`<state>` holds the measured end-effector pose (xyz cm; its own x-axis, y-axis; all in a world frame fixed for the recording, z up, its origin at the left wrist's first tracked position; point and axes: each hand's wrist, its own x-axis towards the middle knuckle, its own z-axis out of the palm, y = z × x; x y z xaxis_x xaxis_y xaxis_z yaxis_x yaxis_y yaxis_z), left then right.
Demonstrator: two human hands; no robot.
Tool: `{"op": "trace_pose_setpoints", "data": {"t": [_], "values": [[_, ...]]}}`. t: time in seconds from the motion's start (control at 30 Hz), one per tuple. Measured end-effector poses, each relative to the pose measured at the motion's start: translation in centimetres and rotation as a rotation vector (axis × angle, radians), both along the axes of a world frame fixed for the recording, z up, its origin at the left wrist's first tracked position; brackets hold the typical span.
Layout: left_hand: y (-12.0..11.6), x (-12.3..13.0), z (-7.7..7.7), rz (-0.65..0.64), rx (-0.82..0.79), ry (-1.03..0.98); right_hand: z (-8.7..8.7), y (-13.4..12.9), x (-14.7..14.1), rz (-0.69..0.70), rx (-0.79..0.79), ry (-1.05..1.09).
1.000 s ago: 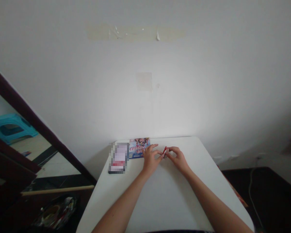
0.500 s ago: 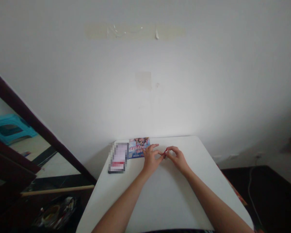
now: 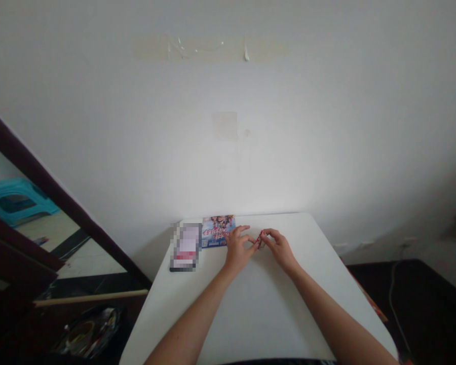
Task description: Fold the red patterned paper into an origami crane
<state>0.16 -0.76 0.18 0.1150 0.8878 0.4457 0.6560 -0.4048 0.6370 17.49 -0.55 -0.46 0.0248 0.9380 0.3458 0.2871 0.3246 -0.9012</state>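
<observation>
Between my two hands is a small red and white object (image 3: 260,238), too small to make out in detail, over the white table (image 3: 266,304). My left hand (image 3: 238,249) pinches its left side with thumb and index finger, the other fingers spread. On its right side, my right hand (image 3: 280,248) holds it between thumb and curled index finger. A colourful printed leaflet (image 3: 213,234) lies just left of my left hand, partly covered by its fingers. Left of that rests a phone (image 3: 187,247) with its screen blurred out.
A white wall (image 3: 228,172) with tape marks rises behind the table. At the left stand a dark-framed mirror (image 3: 79,208) showing a blue stool (image 3: 19,200), and a lined bin (image 3: 89,332) on the floor. A cable (image 3: 393,289) hangs at the right.
The small red and white object has turned slightly between my fingertips, and more of its white part shows. Both hands have stayed nearly in place.
</observation>
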Motion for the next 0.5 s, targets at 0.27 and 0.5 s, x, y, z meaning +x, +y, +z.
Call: {"op": "trace_pose_setpoints", "data": {"t": [0.27,0.5], "values": [[-0.07,0.08,-0.06,-0.021,0.017,0.015,0.12,-0.12,-0.29,-0.019,-0.007,0.004],[0.09,-0.13,-0.29,0.002,0.013,0.009,0.3,-0.08,-0.03,-0.021,-0.003,0.05]]}}
